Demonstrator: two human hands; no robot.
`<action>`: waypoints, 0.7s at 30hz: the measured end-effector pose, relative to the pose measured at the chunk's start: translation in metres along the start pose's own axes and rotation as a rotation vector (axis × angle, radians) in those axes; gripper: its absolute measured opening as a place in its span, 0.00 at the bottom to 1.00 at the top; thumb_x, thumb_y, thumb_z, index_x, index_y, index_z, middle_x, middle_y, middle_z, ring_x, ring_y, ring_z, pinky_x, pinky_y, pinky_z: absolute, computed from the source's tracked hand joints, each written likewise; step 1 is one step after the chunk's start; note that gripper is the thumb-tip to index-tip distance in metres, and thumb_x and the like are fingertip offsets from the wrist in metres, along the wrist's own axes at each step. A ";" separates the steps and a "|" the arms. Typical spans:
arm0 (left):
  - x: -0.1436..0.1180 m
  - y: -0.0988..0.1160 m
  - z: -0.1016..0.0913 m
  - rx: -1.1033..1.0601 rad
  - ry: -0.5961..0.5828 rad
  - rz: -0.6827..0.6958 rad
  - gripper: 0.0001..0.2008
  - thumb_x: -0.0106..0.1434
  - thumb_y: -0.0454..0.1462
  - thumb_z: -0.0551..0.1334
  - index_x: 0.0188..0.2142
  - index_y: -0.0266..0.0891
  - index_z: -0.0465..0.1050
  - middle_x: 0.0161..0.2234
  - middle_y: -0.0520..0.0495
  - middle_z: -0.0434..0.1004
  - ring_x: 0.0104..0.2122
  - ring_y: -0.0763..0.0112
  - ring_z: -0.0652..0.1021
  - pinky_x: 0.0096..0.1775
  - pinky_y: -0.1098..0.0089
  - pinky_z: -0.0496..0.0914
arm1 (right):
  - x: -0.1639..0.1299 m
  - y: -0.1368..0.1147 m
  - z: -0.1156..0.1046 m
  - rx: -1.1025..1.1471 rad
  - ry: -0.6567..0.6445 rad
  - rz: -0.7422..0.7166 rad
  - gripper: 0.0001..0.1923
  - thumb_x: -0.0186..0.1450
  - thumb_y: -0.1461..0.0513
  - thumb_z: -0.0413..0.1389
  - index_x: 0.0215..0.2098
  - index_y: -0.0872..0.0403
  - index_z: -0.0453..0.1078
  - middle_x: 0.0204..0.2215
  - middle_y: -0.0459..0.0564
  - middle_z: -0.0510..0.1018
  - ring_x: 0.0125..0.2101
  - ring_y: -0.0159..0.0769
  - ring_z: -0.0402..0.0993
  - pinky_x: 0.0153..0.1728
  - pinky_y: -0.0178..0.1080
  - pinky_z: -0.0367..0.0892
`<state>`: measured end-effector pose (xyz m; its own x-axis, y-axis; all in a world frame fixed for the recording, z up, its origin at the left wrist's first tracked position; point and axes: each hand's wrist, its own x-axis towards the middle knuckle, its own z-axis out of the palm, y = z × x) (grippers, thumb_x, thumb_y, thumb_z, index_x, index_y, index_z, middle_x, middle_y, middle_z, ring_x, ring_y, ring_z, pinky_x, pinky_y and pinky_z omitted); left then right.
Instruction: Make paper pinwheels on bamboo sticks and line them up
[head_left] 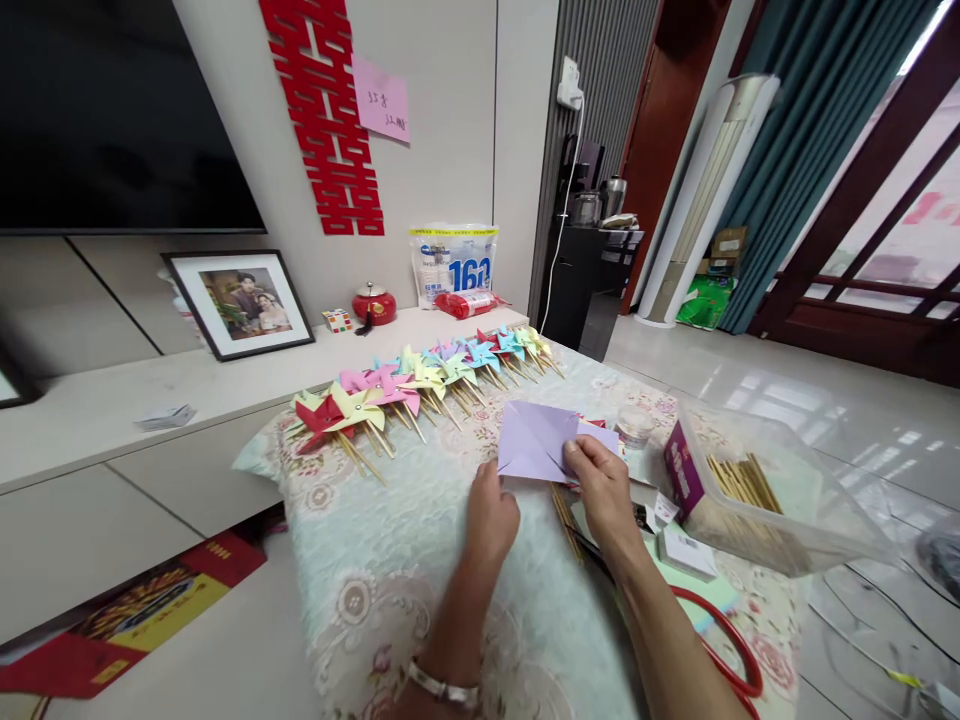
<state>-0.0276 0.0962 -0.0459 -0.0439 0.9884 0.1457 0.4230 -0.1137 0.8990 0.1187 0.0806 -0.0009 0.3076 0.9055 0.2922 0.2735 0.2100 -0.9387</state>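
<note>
The right hand (601,485) pinches the purple paper (536,438) at its right edge, thumb on top. The left hand (491,510) is at the near left corner; whether it grips, I cannot tell. The sheet looks light, slightly stiff and easily creased, so a gentle edge hold should suit.

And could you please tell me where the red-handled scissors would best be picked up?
Probably by the red scissors handle, coming from the person's right: its curved loop lies exposed on that side of the right forearm, which overlaps the scissors. The right hand holds purple paper, so it would likely need freeing first.
</note>
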 end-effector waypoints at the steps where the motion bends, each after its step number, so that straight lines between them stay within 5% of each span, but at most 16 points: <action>1: -0.003 -0.004 -0.009 -0.067 -0.013 -0.021 0.27 0.52 0.21 0.54 0.50 0.37 0.74 0.45 0.40 0.80 0.46 0.61 0.79 0.47 0.62 0.72 | -0.002 0.000 0.004 0.016 -0.044 0.017 0.15 0.63 0.52 0.53 0.24 0.52 0.66 0.20 0.41 0.63 0.23 0.32 0.58 0.25 0.34 0.54; 4: -0.016 -0.014 -0.036 -0.667 -0.037 -0.254 0.24 0.53 0.29 0.60 0.51 0.35 0.73 0.45 0.39 0.82 0.41 0.61 0.81 0.40 0.66 0.73 | -0.007 0.000 0.012 0.049 -0.148 0.052 0.13 0.61 0.53 0.54 0.24 0.52 0.66 0.19 0.40 0.62 0.22 0.31 0.57 0.25 0.34 0.54; 6: -0.024 -0.018 -0.050 -0.828 0.022 -0.323 0.24 0.53 0.33 0.64 0.51 0.32 0.73 0.46 0.37 0.82 0.41 0.62 0.81 0.39 0.67 0.71 | -0.009 0.000 0.014 0.055 -0.203 0.060 0.13 0.61 0.54 0.55 0.23 0.52 0.65 0.19 0.39 0.60 0.22 0.31 0.56 0.25 0.34 0.52; 10: -0.027 -0.024 -0.056 -0.806 0.123 -0.243 0.30 0.54 0.44 0.69 0.54 0.33 0.71 0.46 0.37 0.81 0.43 0.61 0.80 0.41 0.67 0.71 | -0.010 0.001 0.016 0.039 -0.287 0.049 0.11 0.58 0.55 0.57 0.23 0.53 0.67 0.20 0.41 0.64 0.24 0.31 0.59 0.26 0.34 0.53; 15: -0.021 -0.031 -0.044 -0.729 0.192 -0.078 0.35 0.49 0.42 0.72 0.56 0.34 0.69 0.38 0.43 0.81 0.37 0.67 0.80 0.41 0.68 0.72 | -0.011 0.004 0.015 0.018 -0.362 0.037 0.08 0.58 0.58 0.57 0.27 0.54 0.73 0.22 0.43 0.72 0.25 0.33 0.65 0.28 0.34 0.58; 21: -0.021 -0.030 -0.049 -0.587 0.178 -0.080 0.17 0.50 0.42 0.71 0.38 0.34 0.78 0.29 0.47 0.81 0.25 0.72 0.77 0.29 0.73 0.69 | -0.013 0.003 0.015 0.001 -0.379 -0.025 0.08 0.58 0.60 0.57 0.33 0.54 0.76 0.27 0.46 0.79 0.29 0.35 0.72 0.32 0.36 0.65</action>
<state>-0.0835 0.0738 -0.0562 -0.2268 0.9698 0.0897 -0.1546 -0.1268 0.9798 0.1018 0.0753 -0.0106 -0.0587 0.9722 0.2265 0.2755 0.2339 -0.9324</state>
